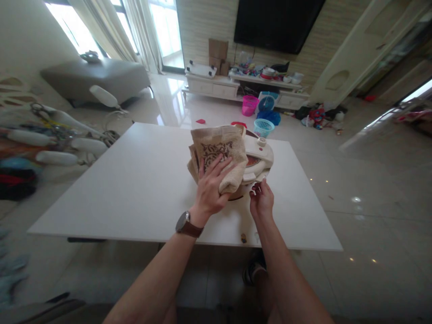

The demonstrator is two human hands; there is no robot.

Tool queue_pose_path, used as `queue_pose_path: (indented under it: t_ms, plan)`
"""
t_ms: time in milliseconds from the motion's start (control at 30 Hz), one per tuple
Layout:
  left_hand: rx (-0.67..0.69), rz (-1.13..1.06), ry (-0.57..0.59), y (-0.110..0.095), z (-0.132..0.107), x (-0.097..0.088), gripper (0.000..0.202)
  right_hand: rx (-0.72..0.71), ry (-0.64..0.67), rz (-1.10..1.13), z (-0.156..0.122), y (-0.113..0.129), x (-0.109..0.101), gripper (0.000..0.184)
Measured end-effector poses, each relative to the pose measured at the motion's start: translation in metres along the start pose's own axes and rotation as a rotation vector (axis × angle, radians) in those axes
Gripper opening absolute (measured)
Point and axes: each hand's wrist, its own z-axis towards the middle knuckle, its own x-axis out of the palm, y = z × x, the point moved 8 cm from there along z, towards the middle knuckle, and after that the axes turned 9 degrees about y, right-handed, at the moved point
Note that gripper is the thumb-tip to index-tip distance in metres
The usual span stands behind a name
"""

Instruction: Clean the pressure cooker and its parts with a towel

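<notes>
The room is tiled and daylit from windows at far left, with pale curtains (106, 24) beside them. A dark television (276, 22) is mounted on the far wall above a white cabinet (212, 86) and its cluttered shelf. On the floor, far side, are a pink basket (249, 106), a light blue basket (263, 128) and a blue bag (272, 118).

A white bench (135, 189) occupies the centre. A cream appliance (261, 155) with a rounded top and a small knob (262, 141) sits on it, right of centre. A beige cloth (219, 141) with a dark brown pattern, folded in layers, lies against the appliance's left part and hides much of it.

The left hand (211, 189) grasps the cloth, fingers spread over its face and thumb at its near edge. A watch (184, 221) with a brown strap is on that wrist.

The right hand (264, 202) is at the appliance's near right edge, fingers curled; whether it grips that edge cannot be determined. A small brown object (243, 238) lies near the bench's near edge, left of the right forearm.
</notes>
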Motion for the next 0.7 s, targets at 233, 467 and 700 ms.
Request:
queue_pose_path:
  t_ms: [233,467,700]
  plan:
    - [-0.020,-0.182,-0.365,0.040,0.003,-0.027,0.044,-0.001,-0.010,-0.030,0.000,0.002,-0.001,0.048]
    - [-0.271,-0.499,-0.633,0.116,-0.002,-0.039,0.048,-0.005,0.008,-0.048,0.001,0.002,0.000,0.047]
    - [-0.478,-0.366,-0.690,0.138,-0.050,-0.010,0.044,0.005,-0.011,0.000,-0.002,0.001,0.002,0.049]
